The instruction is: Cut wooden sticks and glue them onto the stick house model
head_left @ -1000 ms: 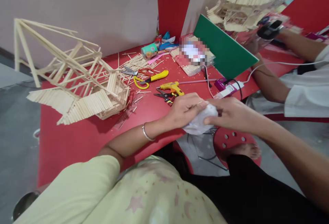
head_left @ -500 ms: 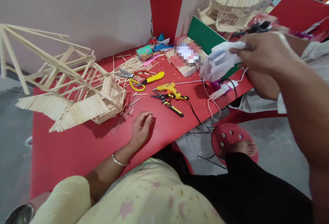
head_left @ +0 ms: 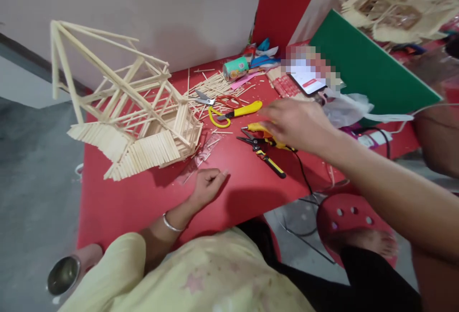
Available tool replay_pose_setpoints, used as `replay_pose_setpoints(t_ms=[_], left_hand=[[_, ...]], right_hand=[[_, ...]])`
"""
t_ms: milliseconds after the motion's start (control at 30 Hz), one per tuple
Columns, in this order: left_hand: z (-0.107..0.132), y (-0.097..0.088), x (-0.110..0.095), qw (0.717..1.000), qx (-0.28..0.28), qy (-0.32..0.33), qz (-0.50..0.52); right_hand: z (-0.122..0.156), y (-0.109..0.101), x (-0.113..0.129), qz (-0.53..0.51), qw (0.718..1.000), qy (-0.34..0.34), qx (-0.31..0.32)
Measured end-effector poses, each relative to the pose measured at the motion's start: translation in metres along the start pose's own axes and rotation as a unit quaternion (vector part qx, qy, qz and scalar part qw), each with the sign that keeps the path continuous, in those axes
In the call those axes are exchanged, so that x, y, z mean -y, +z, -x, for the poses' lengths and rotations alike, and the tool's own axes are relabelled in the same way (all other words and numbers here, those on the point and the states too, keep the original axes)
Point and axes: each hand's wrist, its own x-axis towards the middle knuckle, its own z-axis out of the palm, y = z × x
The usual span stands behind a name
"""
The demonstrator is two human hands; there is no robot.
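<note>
My left hand [head_left: 210, 188] rests on the red table [head_left: 118, 202] with its fingers curled in and nothing showing in them. My right hand [head_left: 297, 123] is over the yellow hot glue gun [head_left: 255, 127] and covers part of it; its fingers are blurred, so a grip cannot be made out. Just below lie black and yellow pliers [head_left: 270, 163]. Beyond the glue gun is a yellow-handled utility knife [head_left: 247, 108], beside scissors [head_left: 204, 98] with red and yellow handles. A white plastic bag [head_left: 347, 109] lies behind my right wrist.
A wooden stick model [head_left: 143, 121] stands at the left. Loose sticks [head_left: 211, 85], a green can [head_left: 235, 68] and a lit phone [head_left: 304, 77] lie at the back. A green board [head_left: 362, 59] leans at the right, near a white power strip [head_left: 375, 139]. A red stool [head_left: 344, 216] stands below.
My right hand has let go of the plastic bag and moved left to the glue gun. The bag now lies by the green board. My left hand stays curled on the table; the view has shifted.
</note>
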Motion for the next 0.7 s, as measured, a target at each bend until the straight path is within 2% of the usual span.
replay_pose_setpoints(t_ms=[67, 133, 267, 433, 500, 600, 633, 700], left_hand=[[-0.001, 0.001, -0.001, 1.0, 0.012, 0.013, -0.012], [-0.001, 0.0, 0.0, 0.999, 0.014, 0.023, -0.019], [0.0, -0.001, 0.006, 0.998, 0.013, 0.039, -0.037], [0.0, -0.002, 0.008, 0.996, 0.021, 0.075, -0.04], [0.0, -0.003, 0.006, 0.995, 0.034, 0.086, -0.047], [-0.001, -0.006, 0.002, 0.994, 0.034, 0.089, -0.047], [-0.001, -0.006, 0.002, 0.994, 0.032, 0.089, -0.045], [-0.002, -0.006, 0.002, 0.995, 0.027, 0.09, -0.046]], right_hand=[[-0.013, 0.002, 0.027, 0.054, 0.994, -0.078, 0.052], [-0.028, 0.002, 0.037, 0.043, 0.99, -0.109, 0.084], [-0.069, -0.005, 0.027, -0.011, 0.991, -0.101, 0.092], [-0.115, -0.02, 0.013, -0.038, 0.995, -0.054, 0.074], [-0.118, -0.028, 0.013, -0.05, 0.996, -0.042, 0.068], [-0.104, -0.043, 0.018, -0.045, 0.996, -0.016, 0.077], [-0.096, -0.048, 0.019, -0.056, 0.995, 0.005, 0.087], [-0.075, -0.057, 0.017, -0.161, 0.98, 0.09, 0.068]])
